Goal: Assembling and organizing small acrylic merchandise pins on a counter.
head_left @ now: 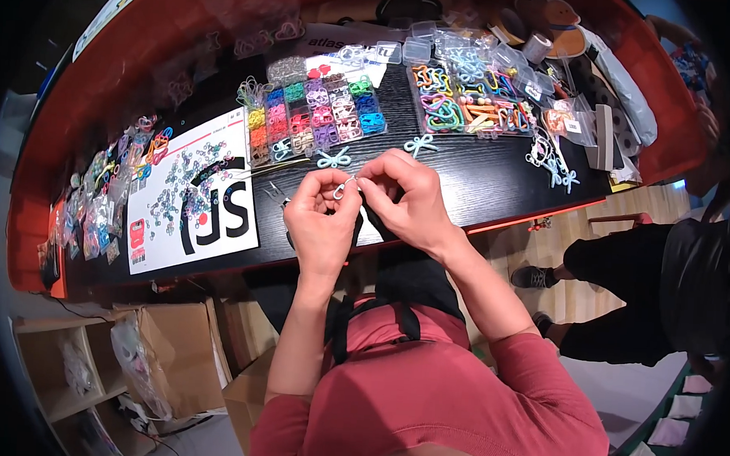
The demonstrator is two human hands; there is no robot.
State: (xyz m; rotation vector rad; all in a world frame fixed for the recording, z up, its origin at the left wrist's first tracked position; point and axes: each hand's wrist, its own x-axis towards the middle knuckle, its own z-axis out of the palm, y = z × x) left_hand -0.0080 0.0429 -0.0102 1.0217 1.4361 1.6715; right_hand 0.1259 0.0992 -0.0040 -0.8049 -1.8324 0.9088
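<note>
My left hand [323, 214] and my right hand [407, 196] meet over the front part of the black table. Between the fingertips is a small silver-white metal clasp [340, 192], shaped like a loop. The left thumb and forefinger pinch it. On its upper right end the right fingertips are closed too; exactly what they grip there is partly hidden. Just beyond the hands lie a pale blue cord bow [334, 157] and a second bow [420, 146], both flat on the table.
A divided box of coloured clips [321, 116] and another of bright shaped bands [468, 102] stand behind. Small rings [192, 180] are scattered on a white printed sheet [160, 256]. Bagged pieces [97, 208] crowd the left. Another person [623, 296] stands at right.
</note>
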